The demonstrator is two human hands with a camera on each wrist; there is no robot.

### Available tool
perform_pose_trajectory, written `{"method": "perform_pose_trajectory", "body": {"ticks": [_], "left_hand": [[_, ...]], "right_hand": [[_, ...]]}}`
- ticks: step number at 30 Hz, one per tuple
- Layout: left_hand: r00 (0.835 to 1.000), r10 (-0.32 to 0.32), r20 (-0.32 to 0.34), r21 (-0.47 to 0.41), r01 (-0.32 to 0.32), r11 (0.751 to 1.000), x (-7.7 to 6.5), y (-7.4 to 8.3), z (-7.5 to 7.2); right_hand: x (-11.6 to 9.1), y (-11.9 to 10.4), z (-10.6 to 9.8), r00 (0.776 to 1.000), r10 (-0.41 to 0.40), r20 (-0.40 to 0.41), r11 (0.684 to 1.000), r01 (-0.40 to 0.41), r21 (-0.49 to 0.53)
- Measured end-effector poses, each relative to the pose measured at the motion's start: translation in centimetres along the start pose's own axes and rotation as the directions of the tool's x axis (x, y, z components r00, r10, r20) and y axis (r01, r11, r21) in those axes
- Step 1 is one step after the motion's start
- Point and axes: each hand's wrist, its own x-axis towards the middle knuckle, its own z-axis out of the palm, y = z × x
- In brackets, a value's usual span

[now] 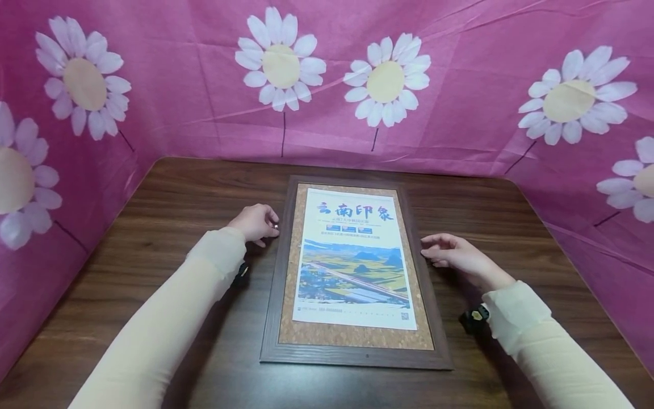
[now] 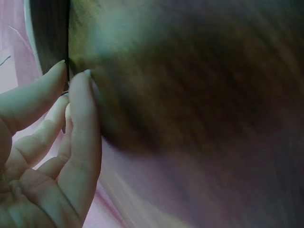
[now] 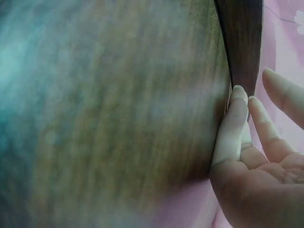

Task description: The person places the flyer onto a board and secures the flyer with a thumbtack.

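Squarely between the two hands, the brown-framed board [image 1: 357, 355] lies flat on the table [image 1: 214, 180], its long sides running from near to far. A printed sheet [image 1: 352, 272] with a landscape picture lies on its cork panel [image 1: 357, 337], a little toward the far end.

At the left side, the left hand [image 1: 254, 223] has bent fingers just by the frame's edge, thumb and forefinger tips close together; I cannot tell whether they pinch the edge or merely rest beside it. At the right side, the right hand [image 1: 462, 255] has loosely bent fingers touching the outer edge, with the thumb held well apart, so nothing is clamped there.

The board looks stiff and fairly light for two hands; the frame seems smooth, so fingertips might slide on it. The sheet looks thin and easily creased, and the cork would probably dent. Both long rails, gripped midway and opposite each other, seem the best hold.
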Motion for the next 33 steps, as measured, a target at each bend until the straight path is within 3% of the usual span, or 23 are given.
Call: {"method": "perform_pose_trajectory", "body": {"ticks": [4, 10, 18, 27, 33], "left_hand": [[1.000, -0.017, -0.008, -0.013, 0.016, 1.000, 0.2, -0.2, 0.2], [1.000, 0.012, -0.029, -0.016, -0.013, 1.000, 0.0, -0.4, 0.3], [0.999, 0.037, -0.036, -0.014, -0.038, 0.999, 0.0, -0.6, 0.5], [0.998, 0.049, -0.032, -0.011, -0.049, 0.999, 0.0, -0.7, 0.6], [0.998, 0.047, -0.037, -0.001, -0.047, 0.999, 0.2, -0.8, 0.7]], "right_hand": [[-0.1, 0.0, -0.1, 1.000, -0.024, 0.008, 0.999, 0.024, -0.023], [-0.1, -0.1, 0.0, 0.999, -0.042, 0.024, 0.996, 0.043, -0.074], [0.4, -0.9, -0.5, 0.992, -0.039, 0.122, 0.992, 0.053, -0.116], [1.0, -1.9, -1.2, 0.976, 0.012, 0.218, 0.997, 0.006, -0.081], [1.1, -1.8, -1.2, 0.974, 0.003, 0.228, 0.999, 0.009, -0.053]]}}
